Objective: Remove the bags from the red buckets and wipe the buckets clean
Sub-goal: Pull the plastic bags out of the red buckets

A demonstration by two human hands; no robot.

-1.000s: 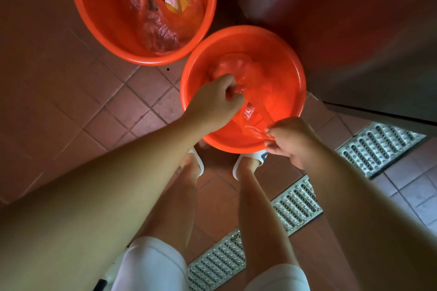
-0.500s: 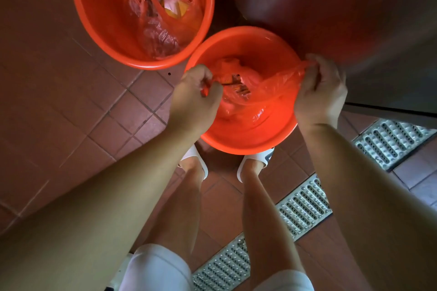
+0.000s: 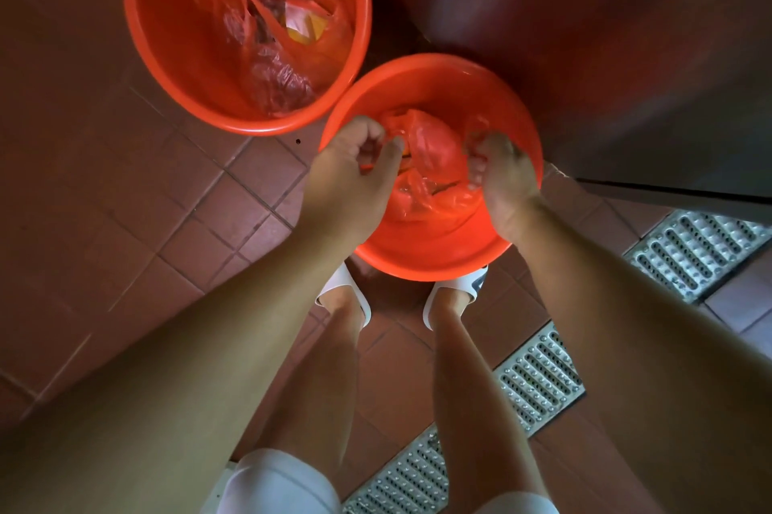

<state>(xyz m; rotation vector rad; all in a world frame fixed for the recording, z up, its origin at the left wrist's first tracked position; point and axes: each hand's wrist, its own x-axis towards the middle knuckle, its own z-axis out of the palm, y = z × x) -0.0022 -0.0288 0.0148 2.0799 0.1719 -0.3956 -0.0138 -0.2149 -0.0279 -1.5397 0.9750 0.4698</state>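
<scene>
1. While standing over two round red plastic buckets on a reddish-brown tiled floor [image 3: 125, 179], a person is reaching both bare arms down into the nearer bucket [image 3: 438, 254].
2. The left hand [image 3: 355, 175] is curling its fingers around one edge of a crumpled, translucent red plastic bag [image 3: 430, 154] that is lying inside that nearer bucket.
3. The right hand [image 3: 501, 175] is pinching the opposite edge of the same bag, its fingers bent over the film.
4. The bag is sitting between the two hands, bunched at the middle of the bucket, with its lower folds trailing toward the near wall.
5. The farther bucket [image 3: 167, 66], touching or nearly touching the nearer one at the rims, is holding a second translucent red plastic bag [image 3: 271, 37] with yellow and white contents showing through.
6. White slip-on sandals [image 3: 346, 292] are showing just below the nearer bucket, and a perforated metal drain grate [image 3: 539, 380] is running diagonally across the floor at right.
</scene>
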